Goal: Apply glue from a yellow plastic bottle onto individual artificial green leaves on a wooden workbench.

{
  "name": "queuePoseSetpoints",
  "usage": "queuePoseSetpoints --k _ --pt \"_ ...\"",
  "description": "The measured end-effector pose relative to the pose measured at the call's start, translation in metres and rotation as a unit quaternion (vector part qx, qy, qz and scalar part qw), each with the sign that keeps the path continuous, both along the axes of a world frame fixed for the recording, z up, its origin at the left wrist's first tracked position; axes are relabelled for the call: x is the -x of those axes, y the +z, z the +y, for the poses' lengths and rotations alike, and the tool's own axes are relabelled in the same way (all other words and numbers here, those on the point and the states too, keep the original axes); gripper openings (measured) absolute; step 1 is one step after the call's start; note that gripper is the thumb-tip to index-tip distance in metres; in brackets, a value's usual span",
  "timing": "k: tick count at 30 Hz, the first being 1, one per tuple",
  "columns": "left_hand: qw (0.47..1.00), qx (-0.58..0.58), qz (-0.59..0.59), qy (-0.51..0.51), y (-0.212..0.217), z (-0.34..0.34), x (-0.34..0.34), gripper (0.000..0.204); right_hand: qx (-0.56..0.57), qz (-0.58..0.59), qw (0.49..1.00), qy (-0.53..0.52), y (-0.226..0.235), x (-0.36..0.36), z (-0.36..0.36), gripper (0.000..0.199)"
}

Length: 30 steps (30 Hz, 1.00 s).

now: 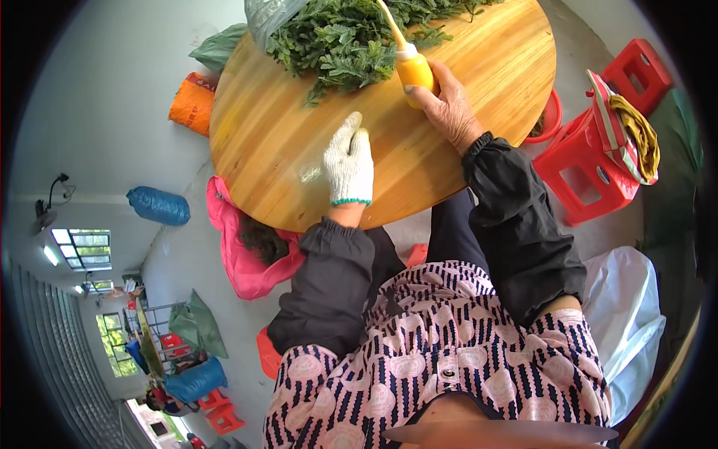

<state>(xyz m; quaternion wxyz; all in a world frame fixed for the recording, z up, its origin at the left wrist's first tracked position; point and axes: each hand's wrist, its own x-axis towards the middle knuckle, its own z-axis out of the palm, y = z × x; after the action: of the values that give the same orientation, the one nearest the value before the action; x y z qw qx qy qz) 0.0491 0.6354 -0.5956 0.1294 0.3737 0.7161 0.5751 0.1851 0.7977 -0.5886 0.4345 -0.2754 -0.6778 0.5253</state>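
Observation:
My right hand, bare, is closed round a yellow squeeze bottle with a white collar and a long pale nozzle. The bottle is held over the round wooden table, its nozzle pointing up and away from me. A white knitted glove with a green cuff covers my left hand. Its thumb and fingers come together in a pinch over the table's near part, and whatever they hold, if anything, is hidden. Beyond both hands lies a pile of green leafy sprigs, partly behind the bottle.
A clear plastic bag sits beside the sprigs. Under the table's near left edge hangs a pink bag with dark contents. Red stools stand on the right, near a red bucket. An orange sack and blue bundle lie left.

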Motion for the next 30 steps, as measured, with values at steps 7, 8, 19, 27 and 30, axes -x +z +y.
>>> queuePoseSetpoints --k 7,8,19,27,30 --pt "0.998 -0.048 -0.01 -0.043 -0.024 0.041 -0.128 0.056 0.032 0.065 0.977 0.201 -0.062 -0.097 -0.017 0.062" --pt "0.996 -0.059 -0.053 -0.028 -0.02 0.041 -0.136 0.055 -0.036 0.045 0.981 0.183 -0.059 -0.097 -0.021 0.061" --pt "0.994 -0.076 -0.08 0.027 0.01 0.037 -0.151 0.038 -0.032 0.151 0.958 0.242 -0.077 -0.079 -0.03 0.077" --pt "0.952 0.031 0.261 0.156 -0.017 0.058 -0.065 0.068 0.21 0.178 0.959 0.069 -0.053 -0.093 -0.018 0.062" --pt "0.885 0.115 0.432 0.133 -0.033 0.058 0.025 0.078 0.204 0.144 0.964 0.089 -0.042 -0.08 -0.028 0.064"
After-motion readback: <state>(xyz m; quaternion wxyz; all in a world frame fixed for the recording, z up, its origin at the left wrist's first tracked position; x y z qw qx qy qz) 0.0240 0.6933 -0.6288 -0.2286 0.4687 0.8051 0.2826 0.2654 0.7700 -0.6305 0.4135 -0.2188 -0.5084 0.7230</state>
